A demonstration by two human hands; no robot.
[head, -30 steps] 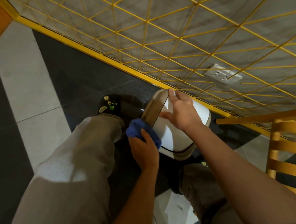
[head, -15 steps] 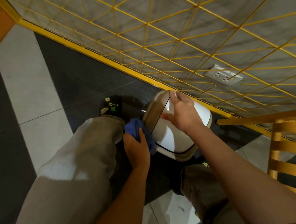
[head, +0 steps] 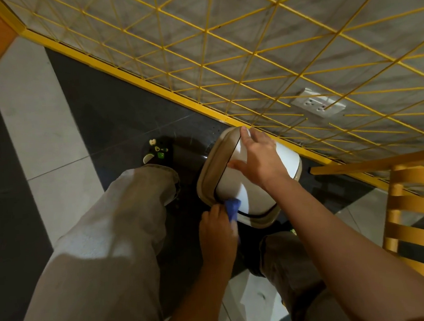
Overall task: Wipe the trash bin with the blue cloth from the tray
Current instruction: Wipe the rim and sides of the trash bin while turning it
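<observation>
Where the dark floor (head: 117,109) meets the foot of the yellow wire grid (head: 223,46), the trash bin (head: 256,197) stands just beside the frame, between the person's legs. Right hand (head: 258,160) lies flat on the white lid, fingers spread wide, forefinger reaching the far rim. Left hand (head: 217,231) grips the blue cloth (head: 232,209), fingers curled round it; the cloth is bunched and pressed against the bin's near-left corner, at the seam of lid and beige rim. Wall outlet (head: 318,105) behind the grid. Wooden chair (head: 414,203) at right, near the bin. Dark shoe (head: 156,151) left of the bin.
</observation>
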